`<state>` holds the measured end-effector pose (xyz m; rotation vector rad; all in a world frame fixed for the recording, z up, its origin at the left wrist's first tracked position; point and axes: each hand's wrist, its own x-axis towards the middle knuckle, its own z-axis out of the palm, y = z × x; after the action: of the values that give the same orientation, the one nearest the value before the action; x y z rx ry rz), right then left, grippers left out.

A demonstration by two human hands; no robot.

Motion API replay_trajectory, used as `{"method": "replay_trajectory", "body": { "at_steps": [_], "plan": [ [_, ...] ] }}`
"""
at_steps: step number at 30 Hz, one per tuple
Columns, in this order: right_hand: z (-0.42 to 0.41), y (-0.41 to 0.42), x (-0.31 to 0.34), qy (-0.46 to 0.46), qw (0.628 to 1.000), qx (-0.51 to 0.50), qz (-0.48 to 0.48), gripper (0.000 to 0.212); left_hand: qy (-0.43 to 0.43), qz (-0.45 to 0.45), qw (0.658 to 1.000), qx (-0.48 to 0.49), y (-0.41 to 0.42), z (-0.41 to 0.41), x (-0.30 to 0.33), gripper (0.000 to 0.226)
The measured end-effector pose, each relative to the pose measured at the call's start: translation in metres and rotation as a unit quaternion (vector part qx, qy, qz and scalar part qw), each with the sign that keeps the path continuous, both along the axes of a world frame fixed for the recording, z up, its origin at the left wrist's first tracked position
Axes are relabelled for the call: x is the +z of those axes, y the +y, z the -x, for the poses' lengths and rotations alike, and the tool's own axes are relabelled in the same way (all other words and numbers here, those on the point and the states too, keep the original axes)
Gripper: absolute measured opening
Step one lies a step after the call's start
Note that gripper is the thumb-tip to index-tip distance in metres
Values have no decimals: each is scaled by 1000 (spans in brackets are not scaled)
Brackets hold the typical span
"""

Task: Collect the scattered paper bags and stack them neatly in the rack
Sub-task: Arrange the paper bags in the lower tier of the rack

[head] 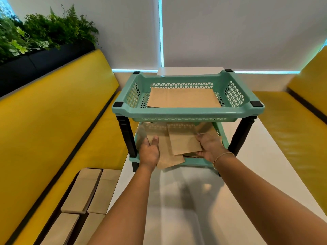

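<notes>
A teal two-tier rack (pixel 188 113) with black legs stands on the white table. Flat brown paper bags (pixel 184 98) lie in its upper basket. In the lower basket a loose, uneven pile of brown paper bags (pixel 182 141) sticks out over the front rim. My left hand (pixel 150 151) holds the pile's left edge, thumb on top. My right hand (pixel 209 145) grips its right edge, thumb under the front corner. Several more paper bags (pixel 85 190) lie flat on the yellow bench seat at lower left.
The white table (pixel 194 200) runs toward me from the rack. Yellow benches (pixel 53 129) flank it on both sides. A black planter with green plants (pixel 35 36) tops the left backrest. White window blinds hang behind the rack.
</notes>
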<state>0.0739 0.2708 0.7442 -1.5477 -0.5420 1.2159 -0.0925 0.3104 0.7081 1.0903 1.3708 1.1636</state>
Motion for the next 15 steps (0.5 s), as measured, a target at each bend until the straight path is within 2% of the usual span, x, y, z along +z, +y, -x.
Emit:
{"method": "replay_trajectory", "body": {
  "at_steps": [2,4,7,11,15],
  "plan": [
    [5,0,-4,7,1000,19,3,18,3,-1,1000,-1,-1,0,0,32],
    [16,-3,-6,20,999,26,18,9,3,0,1000,-6,-1,1,1,34],
    [21,-2,-11,-22,999,6,35,7,5,0,1000,-18,0,2,0,34],
    [28,-5,-7,-61,997,31,31,8,13,-14,1000,-23,-2,2,1,32],
    [26,-7,-3,-169,985,22,15,6,13,-21,999,-21,-4,1,3,29]
  ]
}}
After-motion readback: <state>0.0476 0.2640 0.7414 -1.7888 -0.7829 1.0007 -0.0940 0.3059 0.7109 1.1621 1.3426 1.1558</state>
